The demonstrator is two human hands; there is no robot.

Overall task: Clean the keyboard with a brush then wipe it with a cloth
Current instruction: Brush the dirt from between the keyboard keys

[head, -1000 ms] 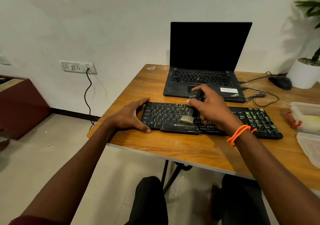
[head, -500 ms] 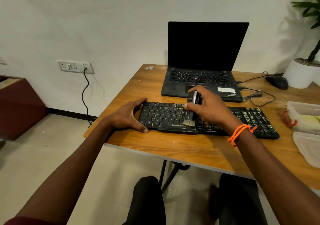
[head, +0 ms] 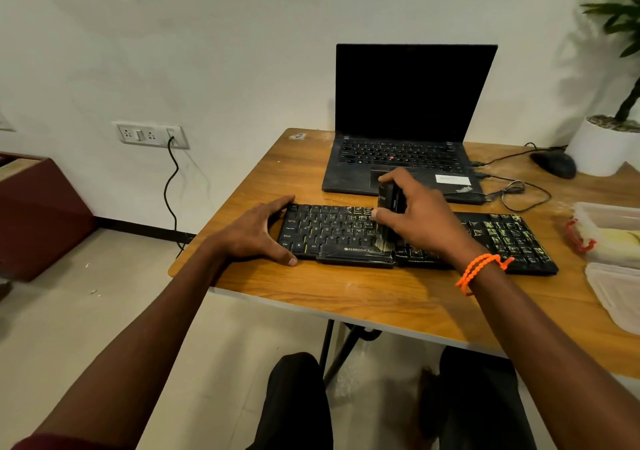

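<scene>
Keyboard (head: 346, 231) lies flat on the table (head: 346, 293), long axis running left-right across the person's front — near the table's front edge. Right hand (head: 426, 221) grips the brush (head: 388, 217) upright, fingers curled round the handle, bristles down on the bottom key row about mid-keyboard; left hand (head: 256, 234) is spread open, thumb on the front edge and fingers at the back corner, bracing the left end. Unbrushed-looking keys extend rightward under and past the right wrist — so the right hand is the nearer one, and next strokes probably work along that long axis.
</scene>
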